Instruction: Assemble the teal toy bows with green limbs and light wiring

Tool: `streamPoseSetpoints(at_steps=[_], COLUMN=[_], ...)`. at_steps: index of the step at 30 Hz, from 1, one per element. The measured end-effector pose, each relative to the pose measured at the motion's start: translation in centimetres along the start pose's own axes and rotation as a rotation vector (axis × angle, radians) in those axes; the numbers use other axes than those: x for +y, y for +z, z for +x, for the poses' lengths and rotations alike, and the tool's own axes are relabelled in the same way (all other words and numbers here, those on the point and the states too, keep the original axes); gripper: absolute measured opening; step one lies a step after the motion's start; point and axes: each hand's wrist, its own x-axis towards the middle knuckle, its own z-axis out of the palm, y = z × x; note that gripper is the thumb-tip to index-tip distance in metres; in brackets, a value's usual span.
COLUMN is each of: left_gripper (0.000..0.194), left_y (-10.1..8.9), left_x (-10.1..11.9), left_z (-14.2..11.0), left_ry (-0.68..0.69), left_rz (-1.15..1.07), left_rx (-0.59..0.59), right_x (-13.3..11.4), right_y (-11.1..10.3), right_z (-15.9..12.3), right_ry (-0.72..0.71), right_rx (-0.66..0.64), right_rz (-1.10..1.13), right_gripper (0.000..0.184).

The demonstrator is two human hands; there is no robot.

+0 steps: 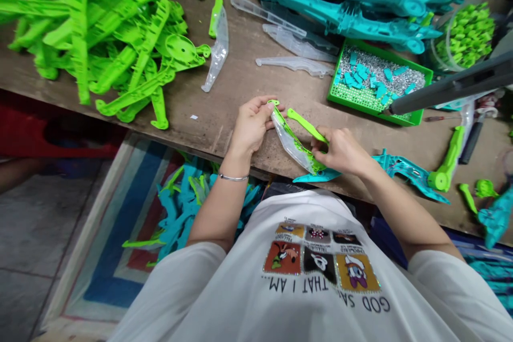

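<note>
My left hand pinches the upper end of a curved lime-green plastic part. Along that part's near side lies a clear plastic piece. A second lime-green strip sticks out from my right hand, whose fingers are closed around its lower end, close to the lower end of the curved part. Whether those fingers also grip the curved part is hidden. Beneath, a teal plastic part lies at the table's front edge, partly covered by my right hand and the green part.
A heap of lime-green parts covers the table's left. Clear pieces lie ahead, by a green basket of screws and teal bits. A dark tool hangs at right. Teal bodies line the back; another teal piece lies right.
</note>
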Motion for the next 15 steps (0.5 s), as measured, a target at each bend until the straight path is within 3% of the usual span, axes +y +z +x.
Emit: streamPoseSetpoints(at_steps=[6, 11, 15], left_gripper=[0.019, 0.023, 0.025], left_y=[0.1, 0.0, 0.0], left_x=[0.0, 0.0, 0.1], left_z=[0.0, 0.0, -0.1], left_ry=[-0.004, -0.004, -0.006], left_rz=[-0.01, -0.02, -0.032], left_rx=[0.007, -0.01, -0.018], right_x=[0.1, 0.9, 0.6], right_y=[-0.1, -0.9, -1.8], right_z=[0.2, -0.2, -0.7], right_ry=[-0.021, -0.073, -0.034], right_rx=[-0.008, -0.012, -0.006], right_rz=[-0.012, 0.12, 0.134], right_gripper=[0.017, 0.017, 0.023])
